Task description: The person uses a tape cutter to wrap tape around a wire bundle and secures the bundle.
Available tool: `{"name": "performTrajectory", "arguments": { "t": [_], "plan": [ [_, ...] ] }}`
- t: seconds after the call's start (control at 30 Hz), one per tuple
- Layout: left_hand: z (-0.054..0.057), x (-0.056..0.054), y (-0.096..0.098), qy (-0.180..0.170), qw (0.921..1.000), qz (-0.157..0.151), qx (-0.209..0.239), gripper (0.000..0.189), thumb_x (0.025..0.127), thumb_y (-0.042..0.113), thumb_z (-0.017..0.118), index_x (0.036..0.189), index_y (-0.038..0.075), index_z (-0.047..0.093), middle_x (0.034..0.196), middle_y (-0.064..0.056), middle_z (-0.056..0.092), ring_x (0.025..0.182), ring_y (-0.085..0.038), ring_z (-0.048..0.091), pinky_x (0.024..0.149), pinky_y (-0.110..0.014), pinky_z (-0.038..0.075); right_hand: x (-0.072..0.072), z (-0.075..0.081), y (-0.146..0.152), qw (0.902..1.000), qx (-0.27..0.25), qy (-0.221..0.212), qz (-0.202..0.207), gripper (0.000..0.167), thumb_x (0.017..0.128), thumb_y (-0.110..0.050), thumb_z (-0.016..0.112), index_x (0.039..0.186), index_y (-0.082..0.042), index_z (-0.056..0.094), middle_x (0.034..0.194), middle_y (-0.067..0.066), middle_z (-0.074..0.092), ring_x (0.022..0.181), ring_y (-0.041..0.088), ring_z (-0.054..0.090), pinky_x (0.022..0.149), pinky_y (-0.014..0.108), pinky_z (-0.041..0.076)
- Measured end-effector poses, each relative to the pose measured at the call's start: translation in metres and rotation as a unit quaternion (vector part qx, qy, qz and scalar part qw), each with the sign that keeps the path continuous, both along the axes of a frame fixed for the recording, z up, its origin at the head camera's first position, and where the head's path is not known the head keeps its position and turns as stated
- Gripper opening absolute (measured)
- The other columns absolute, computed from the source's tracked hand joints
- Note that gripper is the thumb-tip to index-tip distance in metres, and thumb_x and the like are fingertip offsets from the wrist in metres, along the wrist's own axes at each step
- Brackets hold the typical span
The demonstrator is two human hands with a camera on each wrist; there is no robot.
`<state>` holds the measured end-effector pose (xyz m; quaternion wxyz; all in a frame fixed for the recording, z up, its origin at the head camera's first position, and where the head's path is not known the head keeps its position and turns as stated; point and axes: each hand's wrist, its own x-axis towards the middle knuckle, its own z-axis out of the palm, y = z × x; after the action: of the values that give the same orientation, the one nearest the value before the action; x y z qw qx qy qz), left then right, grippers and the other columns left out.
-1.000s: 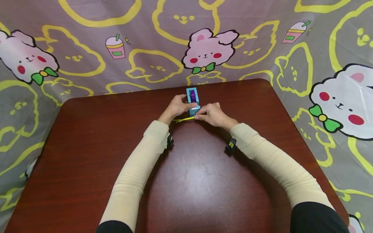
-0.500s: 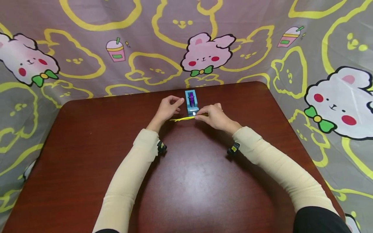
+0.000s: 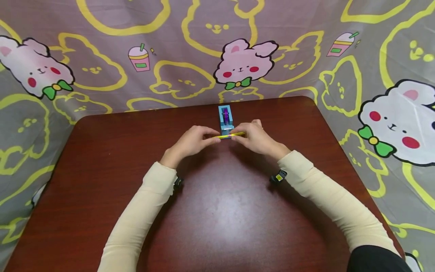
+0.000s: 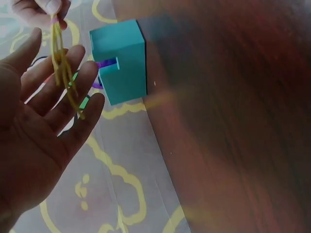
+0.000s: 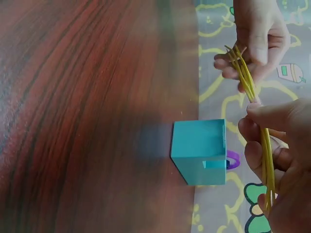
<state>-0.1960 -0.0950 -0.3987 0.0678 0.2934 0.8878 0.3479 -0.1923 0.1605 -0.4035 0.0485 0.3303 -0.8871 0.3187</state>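
My right hand (image 3: 257,139) pinches a bundle of thin yellow strands (image 5: 268,160) between thumb and index finger, and one end of it runs back across the palm. A small pink band (image 4: 54,20) shows on the bundle right at those fingertips. Around the bundle's free end, my left hand (image 4: 53,111) has its fingers spread and relaxed, with thumb and fingers on either side of the loose tips. Just beyond both hands, a blue tape dispenser (image 5: 199,141) stands upright on the table, a purple roll (image 3: 225,114) in its slot.
The dark brown wooden table (image 3: 217,211) extends toward me and to both sides. Its far edge lies shortly behind the dispenser, against a patterned cloth (image 3: 183,45) that also hangs along the left and right.
My left hand has left the tape dispenser, drawn back left, then come in to the bundle's free end. The right hand has kept its pinch near the dispenser's front.
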Motion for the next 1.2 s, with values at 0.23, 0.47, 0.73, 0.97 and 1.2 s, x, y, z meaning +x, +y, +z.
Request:
{"name": "performTrajectory", "arguments": {
  "t": [0.23,0.47,0.73,0.97,1.2],
  "plan": [
    [-0.005,0.002,0.004,0.029,0.9993,0.005,-0.022,0.019,0.096,0.024,0.071,0.105,0.009,0.080,0.096,-0.001,0.074,0.076,-0.016,0.057,0.068,-0.032,0.046,0.002,-0.001,0.001,0.9996,-0.011,0.026,0.008,0.017,0.091,-0.012,0.076,0.108,-0.008,0.078,0.095,0.001,0.075,0.082,0.015,0.064,0.088,0.049,0.024],
    [-0.009,0.004,0.004,0.106,0.9943,0.000,-0.010,0.016,0.093,0.017,0.075,0.103,0.007,0.081,0.089,-0.003,0.073,0.075,-0.015,0.061,0.070,-0.035,0.049,0.005,-0.001,0.002,0.9992,-0.014,0.038,0.008,0.016,0.093,-0.015,0.075,0.107,-0.010,0.078,0.096,-0.001,0.074,0.086,0.015,0.065,0.091,0.050,0.024],
    [-0.009,0.008,0.006,0.147,0.9883,0.020,-0.037,0.019,0.094,0.019,0.074,0.107,0.008,0.080,0.095,-0.002,0.074,0.084,-0.017,0.068,0.075,-0.039,0.053,0.009,-0.008,0.000,0.9912,-0.014,0.131,-0.014,0.035,0.087,-0.014,0.081,0.120,-0.008,0.071,0.115,0.007,0.071,0.107,0.023,0.063,0.100,0.054,0.026],
    [-0.009,0.009,0.005,0.156,0.9868,0.025,-0.034,0.018,0.093,0.019,0.074,0.106,0.008,0.080,0.095,-0.001,0.075,0.085,-0.017,0.068,0.076,-0.040,0.054,0.012,-0.014,-0.008,0.9730,-0.003,0.231,0.005,0.022,0.087,-0.014,0.081,0.106,-0.010,0.071,0.109,0.006,0.066,0.103,0.024,0.061,0.097,0.054,0.032],
    [-0.009,0.010,0.006,0.175,0.9836,0.017,-0.040,0.017,0.095,0.020,0.073,0.105,0.009,0.081,0.094,-0.001,0.074,0.084,-0.017,0.069,0.076,-0.040,0.054,0.013,-0.018,-0.012,0.9697,-0.005,0.244,0.002,0.015,0.088,-0.011,0.079,0.100,-0.009,0.072,0.099,0.004,0.067,0.094,0.024,0.063,0.093,0.052,0.035]
  ]
}}
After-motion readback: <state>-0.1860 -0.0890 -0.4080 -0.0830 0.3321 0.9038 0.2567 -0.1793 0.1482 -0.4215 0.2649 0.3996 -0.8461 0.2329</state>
